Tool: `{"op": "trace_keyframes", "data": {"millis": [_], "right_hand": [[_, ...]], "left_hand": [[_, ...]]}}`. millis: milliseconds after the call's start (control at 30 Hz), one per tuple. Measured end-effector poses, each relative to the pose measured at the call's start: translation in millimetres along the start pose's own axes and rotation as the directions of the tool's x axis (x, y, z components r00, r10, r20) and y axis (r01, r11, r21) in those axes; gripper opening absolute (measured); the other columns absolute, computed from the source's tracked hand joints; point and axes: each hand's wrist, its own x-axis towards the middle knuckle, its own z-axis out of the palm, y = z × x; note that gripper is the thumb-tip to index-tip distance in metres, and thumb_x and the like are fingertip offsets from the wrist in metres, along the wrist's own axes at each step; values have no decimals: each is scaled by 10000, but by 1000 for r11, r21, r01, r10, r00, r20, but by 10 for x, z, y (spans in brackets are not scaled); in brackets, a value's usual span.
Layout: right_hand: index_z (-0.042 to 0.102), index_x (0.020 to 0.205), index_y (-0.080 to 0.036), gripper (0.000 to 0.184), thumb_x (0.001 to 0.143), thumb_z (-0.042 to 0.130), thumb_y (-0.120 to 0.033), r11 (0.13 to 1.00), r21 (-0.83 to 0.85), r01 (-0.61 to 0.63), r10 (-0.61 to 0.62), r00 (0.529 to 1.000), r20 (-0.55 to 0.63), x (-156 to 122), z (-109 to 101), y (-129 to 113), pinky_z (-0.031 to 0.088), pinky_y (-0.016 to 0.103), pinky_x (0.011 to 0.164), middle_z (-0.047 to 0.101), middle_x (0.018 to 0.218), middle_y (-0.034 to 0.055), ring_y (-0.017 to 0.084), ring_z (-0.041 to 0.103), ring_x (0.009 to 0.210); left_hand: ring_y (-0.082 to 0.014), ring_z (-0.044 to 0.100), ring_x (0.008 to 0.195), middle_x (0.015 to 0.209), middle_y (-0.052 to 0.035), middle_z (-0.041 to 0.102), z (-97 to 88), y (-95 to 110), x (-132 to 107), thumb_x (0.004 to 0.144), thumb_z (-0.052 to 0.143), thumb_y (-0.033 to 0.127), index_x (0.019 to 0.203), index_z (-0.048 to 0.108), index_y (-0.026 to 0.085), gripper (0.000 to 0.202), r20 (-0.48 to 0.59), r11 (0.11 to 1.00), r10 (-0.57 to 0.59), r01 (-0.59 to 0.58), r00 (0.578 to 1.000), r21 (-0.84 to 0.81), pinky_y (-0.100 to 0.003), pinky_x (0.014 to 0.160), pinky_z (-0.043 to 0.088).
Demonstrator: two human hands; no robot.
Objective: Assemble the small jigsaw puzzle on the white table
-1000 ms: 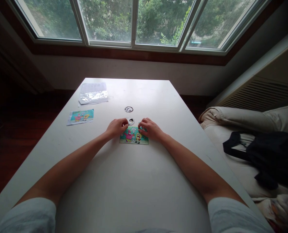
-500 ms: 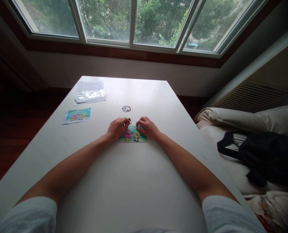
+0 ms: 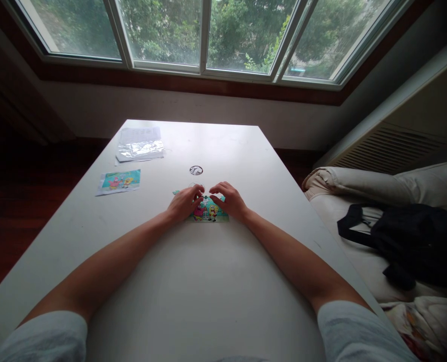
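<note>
A small rectangular jigsaw puzzle [image 3: 208, 213] with cartoon figures on a teal ground lies flat on the white table [image 3: 208, 281]. My left hand [image 3: 186, 202] covers its upper left corner, fingers curled and fingertips close together; whatever they pinch is too small to make out. Over the upper right corner rests my right hand [image 3: 229, 200], its thumb and forefinger bent with a gap between them. Between the two hands, a tiny dark green bit [image 3: 206, 197] shows at the puzzle's top edge. A small green piece [image 3: 175, 192] sits just left of my left hand.
Left of the hands lies a printed picture sheet [image 3: 119, 181] with similar figures. Behind it is a clear plastic bag over papers [image 3: 140, 146]. A round hole cover [image 3: 196, 170] is set in the tabletop. On the right, a black bag [image 3: 419, 241] lies on a pale sofa [image 3: 359, 186].
My left hand has shifted slightly, and a small green piece now shows to its left. The right thumb and forefinger have spread apart a little. The puzzle stays nearly in place.
</note>
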Motion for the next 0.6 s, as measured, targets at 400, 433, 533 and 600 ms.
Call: {"op": "trace_keyframes", "data": {"millis": [400, 433, 533, 600], "right_hand": [[588, 948, -220, 33, 934, 565, -240, 992, 123, -22, 17, 999, 49, -17, 80, -81, 477, 298, 759, 618, 892, 32, 167, 571, 844], [596, 971, -221, 51, 940, 565, -247, 993, 118, -26, 21, 998, 51, -15, 71, -77, 479, 300, 765, 624, 899, 34, 168, 574, 846], [633, 1082, -235, 147, 965, 549, -265, 996, 80, -31, 28, 999, 35, -5, 28, -35, 479, 315, 790, 635, 904, 39, 174, 579, 847], [655, 1140, -250, 206, 980, 529, -284, 997, 57, -51, 51, 999, 6, 1, -5, 17, 479, 320, 782, 635, 904, 43, 178, 579, 840]], "left_hand": [[-175, 581, 775, 856, -1, 657, 24, 15, -11, 948, 534, 328, 995, 551, 236, 104, -30, 998, 59, -58, 998, 12, -288, 733, 415], [-173, 580, 774, 862, -3, 657, 21, 18, -13, 954, 528, 336, 994, 555, 235, 111, -41, 999, 51, -51, 998, 7, -284, 725, 416], [-178, 589, 788, 881, -18, 660, 8, 32, -21, 965, 502, 313, 995, 576, 230, 115, -41, 998, 62, -61, 997, 11, -292, 729, 434], [-198, 610, 866, 925, -39, 670, -2, 51, -28, 959, 501, 289, 1002, 604, 230, 126, 6, 993, 117, -117, 993, 27, -316, 785, 460]]}}
